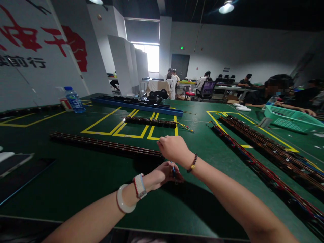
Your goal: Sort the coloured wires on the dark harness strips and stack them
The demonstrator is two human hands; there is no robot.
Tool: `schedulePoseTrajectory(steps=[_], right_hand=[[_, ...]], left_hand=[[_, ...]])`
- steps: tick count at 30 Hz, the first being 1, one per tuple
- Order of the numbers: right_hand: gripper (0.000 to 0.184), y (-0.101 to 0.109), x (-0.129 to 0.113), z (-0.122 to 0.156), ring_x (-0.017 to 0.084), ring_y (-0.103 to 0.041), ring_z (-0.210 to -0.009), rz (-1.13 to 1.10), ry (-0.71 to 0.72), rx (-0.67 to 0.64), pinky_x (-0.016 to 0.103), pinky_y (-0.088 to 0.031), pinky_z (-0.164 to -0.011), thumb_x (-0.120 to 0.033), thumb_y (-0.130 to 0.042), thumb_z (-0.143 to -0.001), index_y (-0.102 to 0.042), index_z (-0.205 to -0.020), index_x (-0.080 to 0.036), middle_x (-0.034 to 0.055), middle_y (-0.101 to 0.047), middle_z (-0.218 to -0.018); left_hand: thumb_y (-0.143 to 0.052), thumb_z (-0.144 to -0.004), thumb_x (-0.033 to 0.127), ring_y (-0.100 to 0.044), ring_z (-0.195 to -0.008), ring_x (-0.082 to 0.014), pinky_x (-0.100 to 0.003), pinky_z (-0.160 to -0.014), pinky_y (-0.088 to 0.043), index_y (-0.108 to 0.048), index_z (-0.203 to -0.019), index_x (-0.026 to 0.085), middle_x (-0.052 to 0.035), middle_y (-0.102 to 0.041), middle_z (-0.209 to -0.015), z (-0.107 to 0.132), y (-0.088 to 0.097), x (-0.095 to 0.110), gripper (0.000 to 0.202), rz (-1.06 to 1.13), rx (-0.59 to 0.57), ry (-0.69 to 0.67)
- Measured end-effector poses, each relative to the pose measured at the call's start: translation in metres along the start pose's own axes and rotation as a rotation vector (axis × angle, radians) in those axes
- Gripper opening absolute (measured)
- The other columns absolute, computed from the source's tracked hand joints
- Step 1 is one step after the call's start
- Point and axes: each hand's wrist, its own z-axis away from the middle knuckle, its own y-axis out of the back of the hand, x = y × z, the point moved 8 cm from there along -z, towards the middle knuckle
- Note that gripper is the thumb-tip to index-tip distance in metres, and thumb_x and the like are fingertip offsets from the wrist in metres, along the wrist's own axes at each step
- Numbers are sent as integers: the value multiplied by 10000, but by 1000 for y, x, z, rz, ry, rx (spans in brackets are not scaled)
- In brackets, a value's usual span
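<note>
Both of my hands meet at the near right end of a long, dark strip assembly point(106, 144) with thin, shiny lines along it. My left hand point(162, 174), with a watch and a white bangle on its wrist, is closed around a thin blue wire-like piece point(174, 172). Just above it, my right hand point(174, 148) is curled into a fist, with a beaded bracelet behind it. What its fingers grip is hidden. A shorter dark strip point(151, 122) with yellow wire ends lies beyond my hands.
More wired strips point(253, 160) run along the right of the green table point(101, 189). A blue channel point(141, 107) lies at the back, near a water bottle point(75, 100). A green basket point(291, 119) stands by a co-worker point(268, 91). Dark flat panels point(22, 179) lie at left.
</note>
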Motion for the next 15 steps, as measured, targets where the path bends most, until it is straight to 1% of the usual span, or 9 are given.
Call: schedulePoseTrajectory(steps=[2,4,6,7,9,10,12,13,15], right_hand=[[250,-9,-23,-15,217,-639,-708,46,79,-17,269,-406,-572,-203,-405,-889,-640,-847,-127,129,-669,-804],[210,-18,-40,-26,223,-642,-718,63,130,-36,272,-415,-571,-156,-443,-845,-648,-844,-107,147,-670,-806],[202,-23,-47,-32,223,-641,-721,65,142,-52,271,-412,-567,-132,-456,-830,-654,-841,-96,158,-671,-813],[205,-23,-46,-33,223,-640,-719,60,138,-61,270,-407,-564,-130,-455,-833,-657,-832,-96,157,-672,-813],[226,-19,-36,-32,213,-631,-701,9,129,-76,264,-392,-560,-181,-454,-865,-659,-799,-109,139,-670,-786],[264,-16,-27,-30,196,-620,-680,-56,131,-89,255,-383,-561,-244,-452,-891,-655,-775,-121,117,-664,-756],[393,-11,-3,-24,149,-579,-633,-267,135,-96,231,-368,-563,-412,-420,-927,-635,-734,-144,61,-634,-684],[451,-10,12,-20,128,-553,-614,-395,131,-82,220,-364,-564,-479,-385,-933,-621,-730,-153,32,-613,-660],[490,-11,52,-10,115,-518,-620,-572,33,52,219,-372,-585,-511,-324,-944,-602,-754,-156,8,-583,-668]], left_hand=[[-638,-780,367,-638,-728,-215,-426,-806,-480,-626,-800,138,-81,-647,-739,4,-7,5,230,-37,-32,10],[-620,-790,385,-629,-752,-217,-426,-820,-468,-657,-839,145,-89,-650,-779,9,-14,10,247,-70,-41,20],[-605,-801,403,-628,-774,-220,-426,-834,-462,-668,-856,160,-85,-651,-788,12,-16,14,257,-72,-36,13],[-607,-801,406,-631,-776,-221,-424,-837,-463,-666,-846,163,-81,-651,-774,12,-17,14,254,-62,-37,7],[-615,-798,401,-644,-771,-223,-424,-839,-471,-645,-813,159,-75,-655,-741,11,-14,12,244,-27,-29,-2],[-613,-801,398,-651,-769,-226,-429,-837,-476,-629,-794,152,-76,-658,-729,9,-11,10,246,-10,-14,1],[-596,-817,380,-665,-769,-237,-445,-837,-482,-598,-777,132,-91,-666,-726,5,-4,4,252,5,37,22],[-579,-831,370,-669,-774,-240,-454,-843,-480,-587,-785,120,-105,-671,-739,3,-2,1,254,5,58,40],[-538,-861,352,-673,-795,-241,-468,-862,-472,-568,-818,102,-135,-676,-780,1,0,-3,255,8,76,82]])
